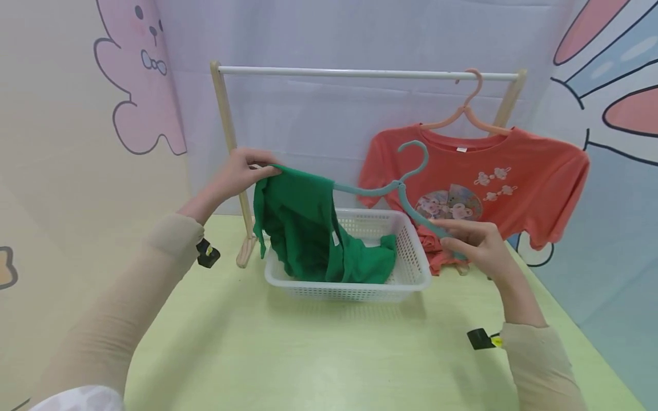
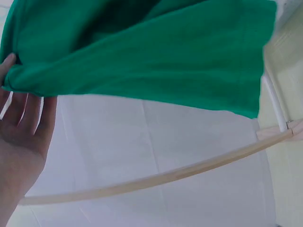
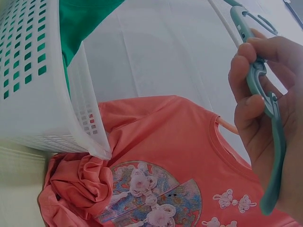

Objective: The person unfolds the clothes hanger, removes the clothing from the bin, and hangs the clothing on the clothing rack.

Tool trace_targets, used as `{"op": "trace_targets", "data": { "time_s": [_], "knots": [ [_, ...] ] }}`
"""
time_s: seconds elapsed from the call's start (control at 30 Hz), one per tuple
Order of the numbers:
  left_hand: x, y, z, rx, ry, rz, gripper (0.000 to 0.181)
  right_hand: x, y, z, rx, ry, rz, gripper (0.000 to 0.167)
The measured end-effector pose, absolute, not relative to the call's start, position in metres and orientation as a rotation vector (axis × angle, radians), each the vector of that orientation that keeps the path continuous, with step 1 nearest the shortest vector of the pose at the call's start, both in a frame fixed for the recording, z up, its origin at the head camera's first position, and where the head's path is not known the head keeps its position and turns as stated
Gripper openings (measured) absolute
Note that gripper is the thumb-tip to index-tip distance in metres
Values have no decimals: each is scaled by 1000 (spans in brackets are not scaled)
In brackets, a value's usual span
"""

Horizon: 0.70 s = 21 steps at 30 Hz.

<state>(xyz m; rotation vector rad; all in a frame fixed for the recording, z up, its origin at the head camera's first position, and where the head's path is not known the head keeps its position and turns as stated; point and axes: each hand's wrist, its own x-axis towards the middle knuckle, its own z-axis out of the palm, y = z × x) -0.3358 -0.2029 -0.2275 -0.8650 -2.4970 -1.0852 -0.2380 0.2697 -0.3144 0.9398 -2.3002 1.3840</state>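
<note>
My left hand (image 1: 247, 169) pinches the upper edge of a green shirt (image 1: 303, 222), thumb in front of the cloth. In the left wrist view this hand (image 2: 23, 137) holds a fold of the fabric (image 2: 156, 71). A light-blue hanger (image 1: 411, 208) has one arm inside the shirt; its other arm and hook stick out. My right hand (image 1: 475, 242) grips the free arm. In the right wrist view the fingers of this hand (image 3: 270, 80) curl round the hanger (image 3: 272, 109). The shirt's lower part droops into a white basket (image 1: 349, 291).
Behind the basket stands a clothes rack with a white rail (image 1: 329, 72) and wooden posts (image 1: 226, 114). A coral shirt (image 1: 493, 171) on a pink hanger (image 1: 475, 117) hangs at its right end. Everything stands on a pale green table (image 1: 308, 354).
</note>
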Motion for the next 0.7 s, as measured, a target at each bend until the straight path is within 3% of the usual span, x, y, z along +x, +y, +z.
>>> {"op": "trace_targets", "data": {
  "time_s": [0.2,0.43,0.7],
  "knots": [
    [-343,-219,-229,-899,-2664,-1306,25,-236,272,-314,951,-2318,1377,37],
    [-337,-235,-234,-791,-2699,-1586,14,-236,272,-315,941,-2341,1431,37],
    [-331,-227,-231,-785,-2752,-1380,24,-243,258,-317,1091,-2316,1519,37]
  ]
}}
